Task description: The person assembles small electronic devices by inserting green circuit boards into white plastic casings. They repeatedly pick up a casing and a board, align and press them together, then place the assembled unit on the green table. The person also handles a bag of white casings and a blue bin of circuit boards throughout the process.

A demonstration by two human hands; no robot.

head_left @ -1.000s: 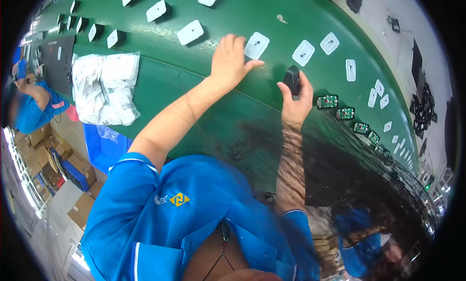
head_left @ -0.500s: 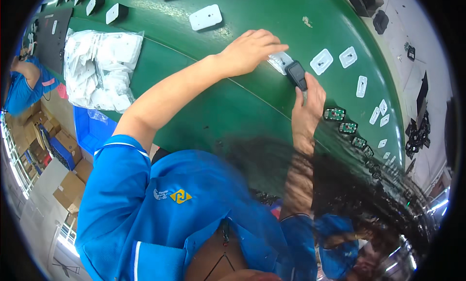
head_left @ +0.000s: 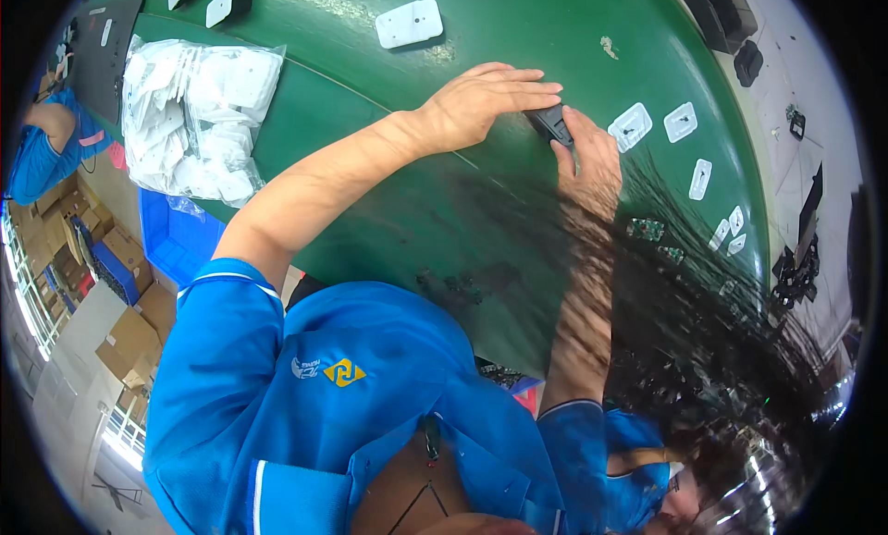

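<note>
A small black plastic housing (head_left: pixel 552 124) is held between my two hands over the green table. My right hand (head_left: pixel 592 158) grips its near right end, thumb on one side and fingers on the other. My left hand (head_left: pixel 488 106) lies against its far left side, with the fingers pressed together along the top edge. The white cover seen a moment before is hidden now. To the right of my right hand lie white plastic covers (head_left: pixel 631 127), and another white cover (head_left: pixel 680 122) sits beside them.
A clear bag of white parts (head_left: pixel 199 114) lies at the left, above a blue bin (head_left: pixel 171 239). A white-faced black housing (head_left: pixel 410 24) stands at the far side. Loose dark hair (head_left: pixel 684 304) blurs the lower right, partly covering green circuit boards (head_left: pixel 645 228).
My left hand has moved right, over the black housing, and the white cover under its fingers has gone from sight. The housing has shifted slightly up and left with my right hand.
</note>
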